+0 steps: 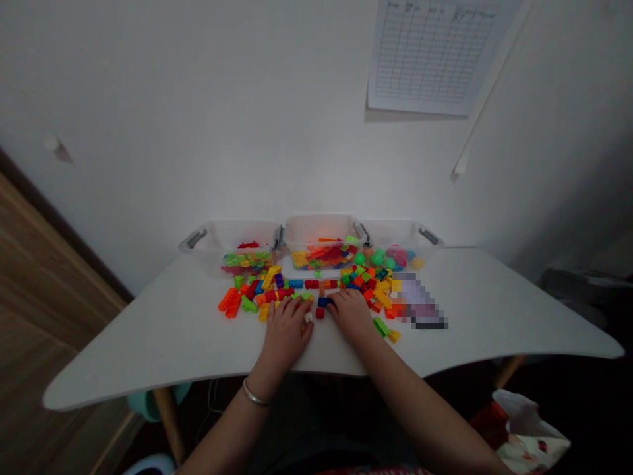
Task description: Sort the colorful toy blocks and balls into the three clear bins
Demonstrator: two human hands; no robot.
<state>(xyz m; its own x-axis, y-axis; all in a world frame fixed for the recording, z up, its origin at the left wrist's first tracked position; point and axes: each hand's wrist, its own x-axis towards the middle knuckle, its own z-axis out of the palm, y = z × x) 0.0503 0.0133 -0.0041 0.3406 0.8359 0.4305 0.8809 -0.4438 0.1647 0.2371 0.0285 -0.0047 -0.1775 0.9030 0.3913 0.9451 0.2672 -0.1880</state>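
Observation:
My left hand, with a bangle at the wrist, lies palm down with its fingers apart over the near edge of the loose toy bricks. Beside its thumb is a small white brick. The fingertips of my right hand are closed at the end of a blue brick. Just below that stands a dark red brick, and an orange brick is behind it. A row with a blue brick and a red brick runs farther back.
Three clear bins line the wall: the left bin and middle bin hold bricks, the right bin holds coloured balls. Loose bricks spread left and right. A blurred phone-like object lies right on the white table.

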